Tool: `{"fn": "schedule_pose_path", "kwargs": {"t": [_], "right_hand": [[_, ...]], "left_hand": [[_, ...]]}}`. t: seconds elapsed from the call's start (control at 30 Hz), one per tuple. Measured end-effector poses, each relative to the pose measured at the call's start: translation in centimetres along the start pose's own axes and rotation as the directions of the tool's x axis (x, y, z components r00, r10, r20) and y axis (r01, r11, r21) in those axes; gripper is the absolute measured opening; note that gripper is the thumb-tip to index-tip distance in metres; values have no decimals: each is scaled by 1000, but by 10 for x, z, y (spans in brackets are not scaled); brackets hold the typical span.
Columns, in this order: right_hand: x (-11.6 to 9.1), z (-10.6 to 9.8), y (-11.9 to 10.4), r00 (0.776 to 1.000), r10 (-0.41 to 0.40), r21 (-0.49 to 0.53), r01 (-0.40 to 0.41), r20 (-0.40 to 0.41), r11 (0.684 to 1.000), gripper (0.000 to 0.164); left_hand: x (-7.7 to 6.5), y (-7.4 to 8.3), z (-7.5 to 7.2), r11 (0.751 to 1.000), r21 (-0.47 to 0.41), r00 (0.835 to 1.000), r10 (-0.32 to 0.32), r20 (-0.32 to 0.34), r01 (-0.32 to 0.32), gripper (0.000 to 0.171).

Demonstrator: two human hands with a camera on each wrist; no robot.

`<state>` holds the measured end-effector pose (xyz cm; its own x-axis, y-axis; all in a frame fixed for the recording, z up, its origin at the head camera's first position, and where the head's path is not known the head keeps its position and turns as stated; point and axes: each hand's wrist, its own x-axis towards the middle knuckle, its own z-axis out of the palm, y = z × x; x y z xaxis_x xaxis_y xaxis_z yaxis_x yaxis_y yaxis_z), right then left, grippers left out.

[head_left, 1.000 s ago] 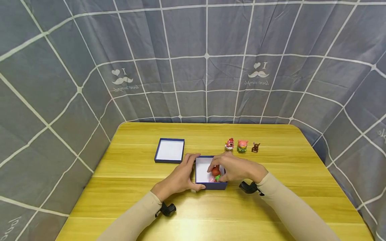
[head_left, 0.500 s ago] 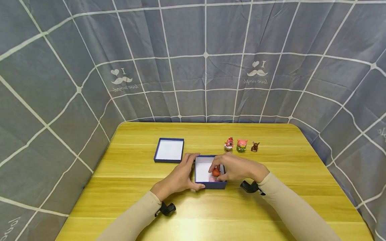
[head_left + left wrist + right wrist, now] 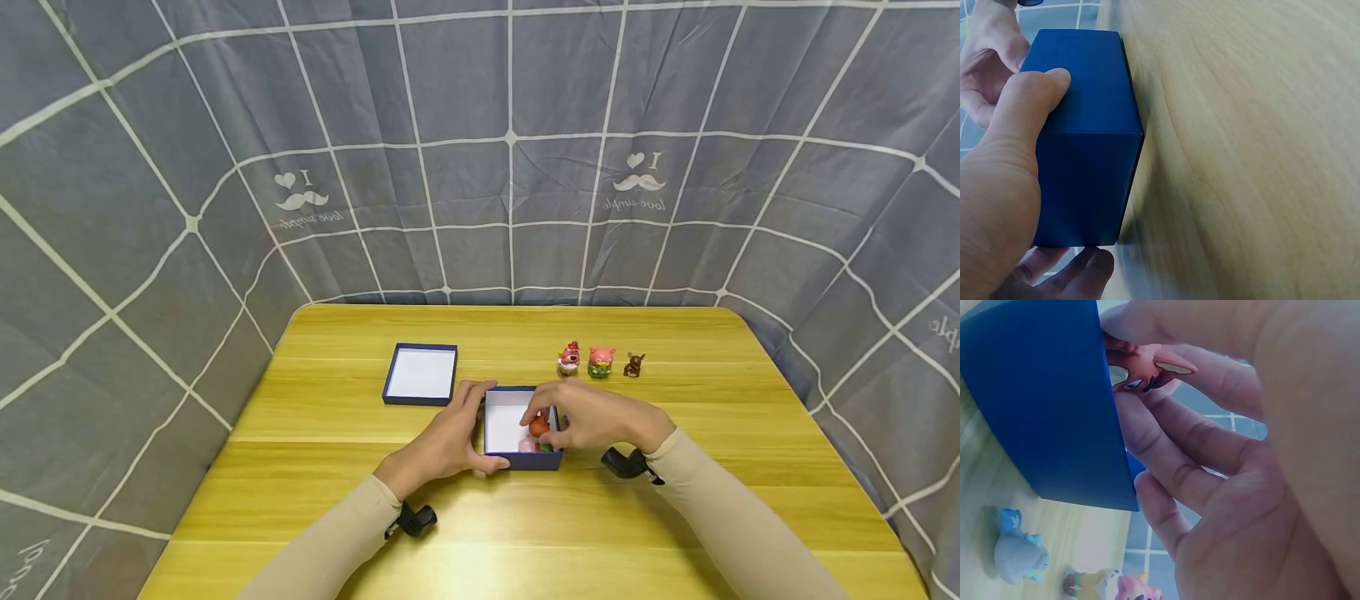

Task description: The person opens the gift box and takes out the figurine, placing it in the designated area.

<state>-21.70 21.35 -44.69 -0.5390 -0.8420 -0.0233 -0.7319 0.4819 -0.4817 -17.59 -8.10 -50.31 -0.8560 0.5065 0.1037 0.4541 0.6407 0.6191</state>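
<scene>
My left hand grips the blue box at its left side, thumb on the near wall and fingers round the far corner. The box stands open side up, its white inside showing. My right hand reaches over the right rim and pinches an orange-red toy figurine with pointed ears; its lower part is hidden behind the box wall in the right wrist view. A pink toy lies beside it in the box's near part, with a bit of green next to it.
Left of the box lies its shallow lid, white inside up. Behind the box stand a pink-and-white figurine, a pink-and-green one and a small brown one. A blue-grey figurine stands by the box's right side.
The orange-red figurine has shifted slightly in the box, and its green part shows less than a second ago. My right hand has edged right; my left hand keeps its hold on the box.
</scene>
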Motion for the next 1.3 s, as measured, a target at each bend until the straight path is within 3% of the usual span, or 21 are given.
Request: {"fn": "schedule_pose_path", "kwargs": {"t": [0.67, 1.3], "right_hand": [[-4, 1, -3, 999, 4, 51, -2, -51, 999, 29], [-7, 8, -4, 985, 22, 78, -9, -169, 997, 33]], "left_hand": [[0, -2, 1, 1000, -2, 1000, 16, -9, -16, 125], [0, -3, 1, 1000, 0, 1000, 19, -10, -19, 125]]}}
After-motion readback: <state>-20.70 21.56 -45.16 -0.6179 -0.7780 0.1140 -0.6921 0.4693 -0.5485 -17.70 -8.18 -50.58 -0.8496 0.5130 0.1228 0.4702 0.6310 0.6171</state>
